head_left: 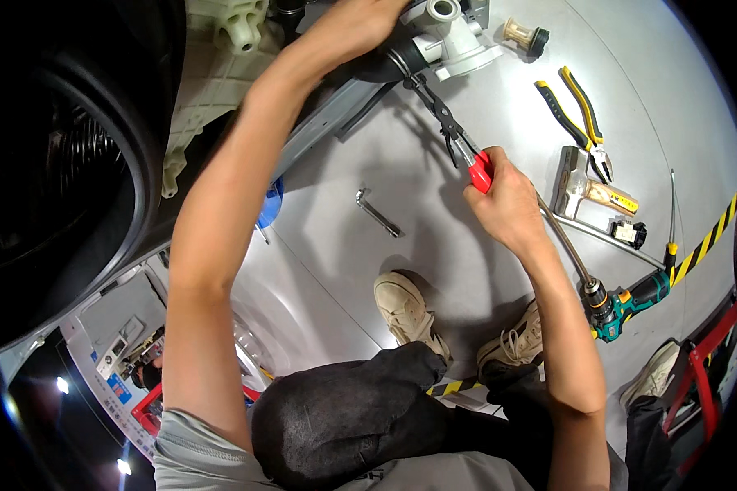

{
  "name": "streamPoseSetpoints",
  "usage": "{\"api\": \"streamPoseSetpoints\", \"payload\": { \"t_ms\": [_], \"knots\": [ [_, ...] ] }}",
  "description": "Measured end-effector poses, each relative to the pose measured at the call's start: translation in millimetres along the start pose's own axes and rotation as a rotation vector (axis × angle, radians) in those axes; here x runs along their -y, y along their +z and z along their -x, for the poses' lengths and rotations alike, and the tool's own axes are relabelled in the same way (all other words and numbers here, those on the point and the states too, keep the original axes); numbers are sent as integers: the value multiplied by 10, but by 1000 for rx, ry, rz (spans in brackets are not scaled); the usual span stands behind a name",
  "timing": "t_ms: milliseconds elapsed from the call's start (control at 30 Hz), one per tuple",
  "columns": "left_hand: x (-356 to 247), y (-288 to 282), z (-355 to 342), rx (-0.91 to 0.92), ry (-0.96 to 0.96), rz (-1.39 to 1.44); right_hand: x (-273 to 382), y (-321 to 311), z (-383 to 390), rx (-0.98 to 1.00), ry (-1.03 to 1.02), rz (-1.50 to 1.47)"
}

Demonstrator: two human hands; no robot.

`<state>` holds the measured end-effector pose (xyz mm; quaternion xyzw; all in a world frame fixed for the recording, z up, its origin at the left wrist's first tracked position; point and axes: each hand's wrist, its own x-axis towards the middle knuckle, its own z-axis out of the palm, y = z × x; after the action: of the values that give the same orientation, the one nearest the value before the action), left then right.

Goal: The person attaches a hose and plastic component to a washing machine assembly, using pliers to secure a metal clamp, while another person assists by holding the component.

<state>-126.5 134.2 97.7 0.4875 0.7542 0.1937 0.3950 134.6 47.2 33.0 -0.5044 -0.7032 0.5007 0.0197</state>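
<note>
My right hand (504,200) is closed round the red handles of a pair of hose clamp pliers (444,119). The jaws of the pliers reach the ring clamp (399,64) on a black rubber hose (381,67). That hose joins a white plastic pump housing (450,49) with round ports. My left hand (360,23) reaches over the hose to the left of the housing, at the upper edge. Its fingers are mostly out of sight, so I cannot make out what they touch.
A large dark machine drum (65,180) stands at the left. On the grey floor lie a filter plug (524,37), yellow-black pliers (585,123), a hammer (573,184), a screwdriver (671,245), a cordless drill (622,304) and an L-shaped socket wrench (377,213). Another person's shoe (651,375) is at lower right.
</note>
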Motion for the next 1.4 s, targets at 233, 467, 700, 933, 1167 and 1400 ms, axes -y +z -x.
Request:
{"api": "streamPoseSetpoints", "payload": {
  "t_ms": [233,467,700,933,1167,1400],
  "knots": [
    [406,-120,343,-149,459,-648,102,-2,80,50,-31,-116],
    [114,-157,461,65,150,-366,357,-195,115,254,165,-165],
    [207,-109,534,-36,261,-307,504,-108,228,164,244,-48],
    [458,-25,580,-251,505,-488,561,-107,222,117,328,85],
    [291,-115,613,-112,538,-791,452,-128,162,92,290,125],
    [391,-162,226,116,342,-728,259,121,130,34,239,-104]
  ]
}}
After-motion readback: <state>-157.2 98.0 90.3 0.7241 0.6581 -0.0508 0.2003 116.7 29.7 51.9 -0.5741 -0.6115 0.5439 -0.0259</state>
